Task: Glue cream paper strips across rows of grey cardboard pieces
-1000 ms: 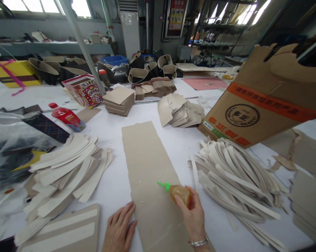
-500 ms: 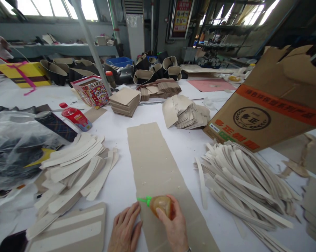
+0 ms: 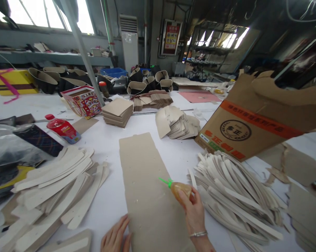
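Observation:
A long grey-beige cardboard strip [image 3: 142, 164] lies flat on the white table before me. My right hand [image 3: 193, 206] is wrapped round a squeeze bottle [image 3: 181, 190] of amber liquid, probably glue, with a green nozzle. The bottle is tilted, its tip pointing left over the strip's right edge. My left hand [image 3: 116, 235] rests with fingers stretched out at the strip's left edge, fingertips touching it; its lower part is cut off by the frame.
Curved pale strips [image 3: 55, 182] are heaped at left, narrow strips [image 3: 234, 192] at right. Behind stand a square card stack [image 3: 117, 113], a pile of shaped pieces [image 3: 175, 124], a red bottle [image 3: 63, 129] and a patterned box [image 3: 83, 101]. A big carton [image 3: 242, 122] leans at right.
My right hand has carried the squeeze bottle from the strip's left edge across to its right side and farther away. My left hand sits lower in view; the whole view has shifted.

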A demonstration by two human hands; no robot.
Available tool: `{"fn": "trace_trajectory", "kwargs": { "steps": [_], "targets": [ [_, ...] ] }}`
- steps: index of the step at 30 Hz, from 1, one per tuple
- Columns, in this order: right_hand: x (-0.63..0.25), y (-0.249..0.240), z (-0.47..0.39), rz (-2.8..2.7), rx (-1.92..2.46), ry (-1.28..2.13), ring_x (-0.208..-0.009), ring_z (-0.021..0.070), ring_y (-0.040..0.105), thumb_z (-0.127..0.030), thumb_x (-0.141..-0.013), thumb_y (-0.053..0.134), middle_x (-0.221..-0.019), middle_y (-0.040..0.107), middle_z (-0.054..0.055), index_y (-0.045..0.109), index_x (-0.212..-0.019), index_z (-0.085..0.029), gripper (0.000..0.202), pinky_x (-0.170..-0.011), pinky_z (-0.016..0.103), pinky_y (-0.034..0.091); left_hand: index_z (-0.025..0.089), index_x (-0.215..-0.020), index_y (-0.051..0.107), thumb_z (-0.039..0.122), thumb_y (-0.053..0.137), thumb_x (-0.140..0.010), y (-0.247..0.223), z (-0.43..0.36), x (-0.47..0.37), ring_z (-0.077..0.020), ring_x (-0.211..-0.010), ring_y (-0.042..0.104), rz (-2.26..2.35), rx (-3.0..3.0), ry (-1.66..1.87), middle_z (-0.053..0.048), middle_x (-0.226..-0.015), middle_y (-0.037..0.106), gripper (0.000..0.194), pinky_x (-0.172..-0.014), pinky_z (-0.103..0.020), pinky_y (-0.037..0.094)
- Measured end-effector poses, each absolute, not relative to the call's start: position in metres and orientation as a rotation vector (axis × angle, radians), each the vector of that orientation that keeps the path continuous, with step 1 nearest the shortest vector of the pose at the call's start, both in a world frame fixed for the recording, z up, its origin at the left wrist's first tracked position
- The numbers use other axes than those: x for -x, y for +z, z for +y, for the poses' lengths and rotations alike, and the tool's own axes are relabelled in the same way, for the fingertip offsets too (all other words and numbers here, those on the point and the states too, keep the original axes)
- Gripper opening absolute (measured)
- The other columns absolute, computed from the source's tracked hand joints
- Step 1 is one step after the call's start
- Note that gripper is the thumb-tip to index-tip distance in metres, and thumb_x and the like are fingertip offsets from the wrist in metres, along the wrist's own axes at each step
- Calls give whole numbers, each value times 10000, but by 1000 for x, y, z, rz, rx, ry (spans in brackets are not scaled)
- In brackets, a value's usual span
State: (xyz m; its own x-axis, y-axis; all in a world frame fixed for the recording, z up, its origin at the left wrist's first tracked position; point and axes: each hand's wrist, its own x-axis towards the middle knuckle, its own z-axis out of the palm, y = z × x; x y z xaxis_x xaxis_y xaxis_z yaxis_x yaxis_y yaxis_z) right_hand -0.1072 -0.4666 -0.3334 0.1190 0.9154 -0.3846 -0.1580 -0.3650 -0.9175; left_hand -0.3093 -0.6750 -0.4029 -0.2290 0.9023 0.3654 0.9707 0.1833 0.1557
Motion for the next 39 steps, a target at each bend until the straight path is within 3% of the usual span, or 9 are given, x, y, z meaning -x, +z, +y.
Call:
{"fn": "trace_trajectory", "kwargs": {
  "steps": [3, 10, 26, 32, 39],
  "targets": [
    [110, -339, -454, -1029, 1562, 1233, -783, 205, 610, -426, -562, 727, -860, 654, 21, 508, -1096, -172, 630, -718, 310, 494, 250, -1230, 459, 325, 463, -824, -390, -648, 317, -159, -1076, 548, -2381, 1787, -530, -14, -1234, 568, 412, -810, -291, 458],
    [120, -339, -453, -1197, 1652, 1042, -823, 235, 589, -459, -531, 715, -930, 629, 52, 549, -1045, -171, 612, -758, 344, 472, 281, -1108, 563, 277, 446, -833, -391, -615, 348, -158, -1034, 569, -2455, 1873, -522, 5, -1176, 607, 300, -813, -295, 485],
    [175, -339, -515, -1108, 1542, 1411, -883, 235, 599, -372, -541, 745, -944, 657, 42, 562, -1036, -181, 561, -810, 306, 467, 240, -1154, 542, 264, 460, -833, -409, -626, 354, -177, -1074, 555, -2308, 1885, -710, -56, -1167, 601, 332, -857, -313, 510],
    [189, -333, -523, -501, 1231, 2008, -777, 240, 645, -387, -588, 739, -889, 681, 62, 542, -940, -180, 454, -682, 366, 517, 241, -1129, 560, 287, 474, -826, -419, -628, 356, -188, -1054, 572, -2260, 1871, -767, -60, -1154, 611, 317, -843, -308, 520],
    [159, -324, -467, -485, 1235, 1701, -844, 217, 641, -316, -540, 784, -893, 670, 13, 509, -958, -209, 512, -734, 334, 521, 244, -1098, 569, 293, 495, -818, -419, -627, 358, -173, -1038, 581, -2293, 1823, -910, -47, -1140, 617, 294, -848, -287, 520]
  ]
}}
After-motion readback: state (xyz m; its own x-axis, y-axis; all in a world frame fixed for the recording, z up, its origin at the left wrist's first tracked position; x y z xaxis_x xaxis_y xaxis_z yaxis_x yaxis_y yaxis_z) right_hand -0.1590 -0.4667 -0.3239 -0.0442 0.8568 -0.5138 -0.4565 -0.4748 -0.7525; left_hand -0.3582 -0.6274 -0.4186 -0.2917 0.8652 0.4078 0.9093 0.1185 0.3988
